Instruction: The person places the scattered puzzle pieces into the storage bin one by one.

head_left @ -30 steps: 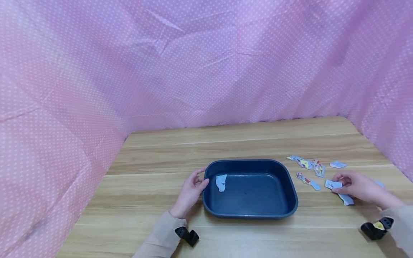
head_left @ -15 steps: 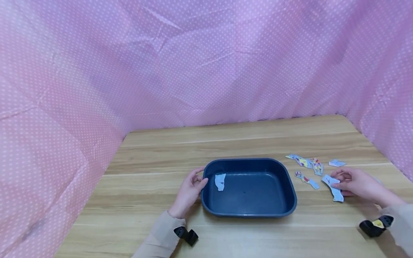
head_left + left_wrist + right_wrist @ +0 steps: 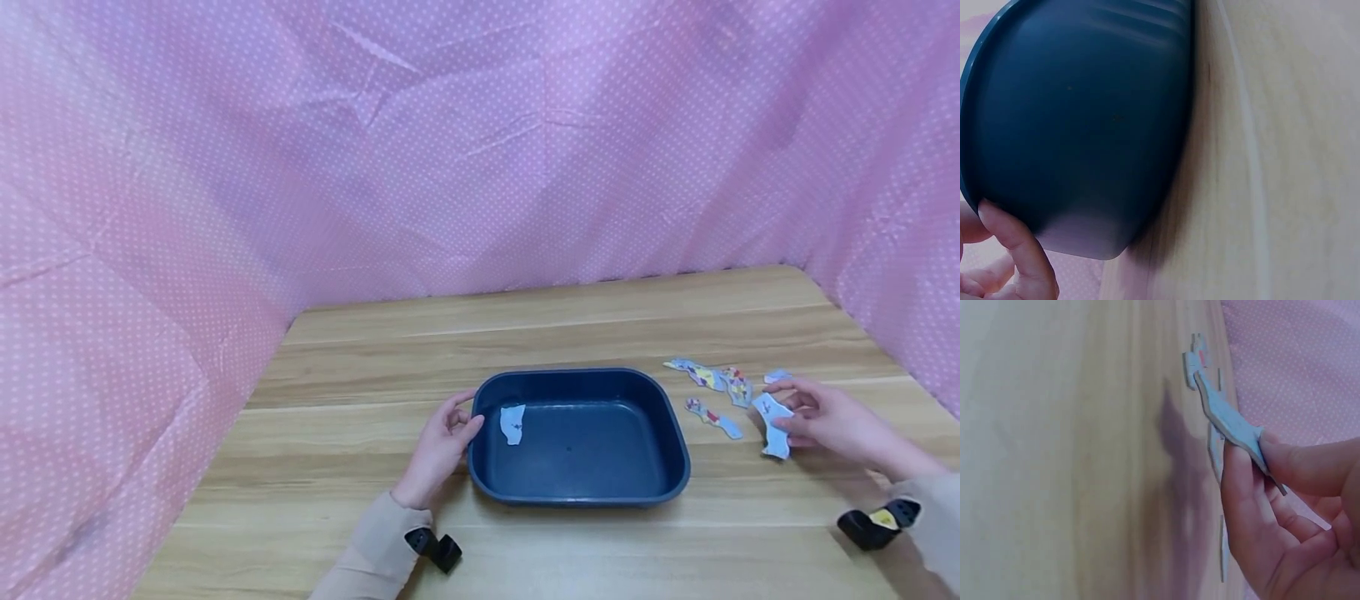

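My left hand [image 3: 438,446] holds the left wall of a dark blue plastic tub [image 3: 570,502], thumb at the rim and fingers outside. In the left wrist view its thumb [image 3: 1019,247] lies against the tub's rim. Inside the tub, near the left wall, lies a pale blue puzzle piece with torn-looking edges [image 3: 512,424]. At the right, my right hand [image 3: 832,421] pinches another pale blue puzzle piece [image 3: 772,427] between thumb and fingers. The right wrist view shows this held piece [image 3: 1229,419] raised off the table, casting a shadow.
Printed puzzle pieces lie right of the tub: a red-and-blue strip [image 3: 712,418], a yellow-patterned one [image 3: 697,373] and a colourful one [image 3: 738,388]. A small blue piece [image 3: 777,376] sits behind my right hand, partly covered. A pink dotted cloth [image 3: 480,167] surrounds the wooden table [image 3: 360,350].
My right hand has picked the pale blue piece up from the table, moved it slightly left and away from me, and turned it more upright. My left hand and the tub have stayed put.
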{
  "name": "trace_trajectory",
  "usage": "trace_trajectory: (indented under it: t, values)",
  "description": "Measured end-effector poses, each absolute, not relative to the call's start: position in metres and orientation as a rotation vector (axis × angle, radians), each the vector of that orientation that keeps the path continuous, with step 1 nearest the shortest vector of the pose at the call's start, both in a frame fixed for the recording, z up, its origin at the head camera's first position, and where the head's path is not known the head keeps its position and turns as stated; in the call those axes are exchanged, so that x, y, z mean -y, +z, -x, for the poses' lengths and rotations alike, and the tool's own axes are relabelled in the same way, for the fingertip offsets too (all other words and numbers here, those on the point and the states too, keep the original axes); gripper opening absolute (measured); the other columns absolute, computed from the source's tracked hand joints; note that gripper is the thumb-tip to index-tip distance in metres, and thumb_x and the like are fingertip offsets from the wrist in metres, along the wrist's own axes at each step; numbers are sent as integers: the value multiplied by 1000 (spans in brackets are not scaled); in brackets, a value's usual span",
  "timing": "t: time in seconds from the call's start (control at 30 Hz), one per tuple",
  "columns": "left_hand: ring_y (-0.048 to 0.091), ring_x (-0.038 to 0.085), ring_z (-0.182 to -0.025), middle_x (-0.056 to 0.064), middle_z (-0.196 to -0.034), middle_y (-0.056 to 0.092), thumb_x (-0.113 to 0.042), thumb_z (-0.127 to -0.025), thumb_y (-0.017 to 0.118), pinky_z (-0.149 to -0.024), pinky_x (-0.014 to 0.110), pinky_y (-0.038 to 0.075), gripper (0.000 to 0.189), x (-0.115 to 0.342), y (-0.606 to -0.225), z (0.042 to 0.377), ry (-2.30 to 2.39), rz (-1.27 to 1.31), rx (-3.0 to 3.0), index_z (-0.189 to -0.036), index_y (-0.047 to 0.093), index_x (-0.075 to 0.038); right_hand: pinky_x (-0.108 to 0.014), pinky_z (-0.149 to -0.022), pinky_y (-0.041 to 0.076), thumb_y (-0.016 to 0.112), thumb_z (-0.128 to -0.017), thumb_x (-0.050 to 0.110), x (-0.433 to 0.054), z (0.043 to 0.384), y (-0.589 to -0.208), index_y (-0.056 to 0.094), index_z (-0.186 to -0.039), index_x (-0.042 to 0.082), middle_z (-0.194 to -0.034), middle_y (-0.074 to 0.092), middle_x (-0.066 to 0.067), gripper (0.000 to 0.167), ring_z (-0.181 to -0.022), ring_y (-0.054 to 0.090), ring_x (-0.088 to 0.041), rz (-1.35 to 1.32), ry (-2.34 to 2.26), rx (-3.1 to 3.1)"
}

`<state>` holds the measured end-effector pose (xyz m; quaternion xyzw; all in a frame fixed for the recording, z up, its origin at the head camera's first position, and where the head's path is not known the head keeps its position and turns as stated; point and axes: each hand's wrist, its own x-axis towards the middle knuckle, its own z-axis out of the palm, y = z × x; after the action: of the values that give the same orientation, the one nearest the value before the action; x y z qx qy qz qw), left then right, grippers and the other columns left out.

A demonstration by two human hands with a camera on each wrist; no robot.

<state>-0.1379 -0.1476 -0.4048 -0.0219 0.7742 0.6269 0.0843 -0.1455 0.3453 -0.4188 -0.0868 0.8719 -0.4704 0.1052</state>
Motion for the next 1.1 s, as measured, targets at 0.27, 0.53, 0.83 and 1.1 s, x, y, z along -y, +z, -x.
trace_trajectory:
  t: [0.27,0.53,0.83,1.1]
  values:
    - [49,14,-64,13,-93,56,-17,-96,56,-60,23,43,42,148,-407,137,1862,66,-2327,-137,47,-12,-29,-65,56,59,-89,-2,-337,148,-409,52,-113,26,-97,54,-7,37,-75,60,-3,213,-1399,-2557]
    - [50,16,-65,19,-98,57,-16,-97,54,-60,24,44,44,149,-405,136,1866,62,-2314,-139,43,-11,-31,-64,56,62,-88,1,-320,153,-399,40,-126,-12,-106,52,-20,46,-76,61,-2,215,-1340,-2613]
    - [51,17,-68,17,-98,57,-16,-96,55,-62,24,44,44,149,-405,139,1869,73,-2286,-139,44,-14,-32,-61,56,65,-85,-2,-304,165,-376,45,-123,-12,-93,58,-2,44,-74,62,1,349,-1355,-2758]
    - [53,17,-69,15,-96,58,-16,-96,55,-62,24,45,43,149,-406,138,1877,66,-2287,-138,45,-14,-28,-63,56,65,-87,1,-279,171,-366,46,-124,-10,-90,57,18,43,-77,60,3,371,-1545,-2777]
